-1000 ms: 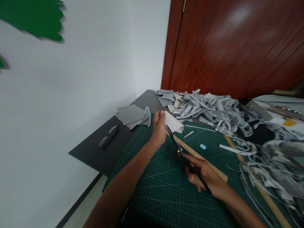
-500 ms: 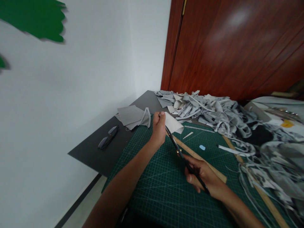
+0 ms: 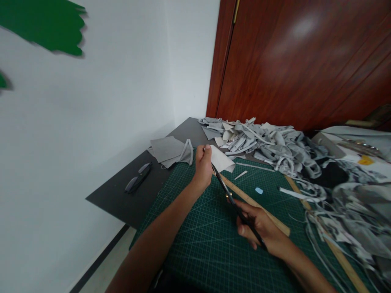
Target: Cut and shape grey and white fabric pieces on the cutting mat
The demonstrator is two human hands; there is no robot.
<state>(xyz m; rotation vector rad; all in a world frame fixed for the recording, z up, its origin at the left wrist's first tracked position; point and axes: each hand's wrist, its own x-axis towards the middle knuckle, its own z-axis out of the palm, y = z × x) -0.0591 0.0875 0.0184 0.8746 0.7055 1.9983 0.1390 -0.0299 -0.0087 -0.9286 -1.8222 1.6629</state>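
My left hand [image 3: 203, 166] is closed on a pale piece of fabric [image 3: 222, 158], pinching its near edge under the thumb. A pair of black scissors [image 3: 232, 203] is in my right hand [image 3: 258, 226], with my fingers wrapped through the handles. Its blades point up and away, their tips close beside my left hand at the fabric's edge. Whether the blades are biting into the fabric I cannot tell. Below the scissors a wooden ruler [image 3: 253, 201] lies slantwise on the green cutting mat [image 3: 207, 236].
Grey fabric scraps [image 3: 259, 142] are heaped along the back, with more strips [image 3: 342, 228] at the right. A second wooden ruler [image 3: 342, 254] lies there. Glasses [image 3: 139, 178] and flat grey fabric pieces [image 3: 166, 149] rest at the left. A small light-blue piece [image 3: 259, 190] is on the mat.
The whole view has shifted very slightly. Both hands, the fabric and the scissors keep nearly the same position relative to each other.
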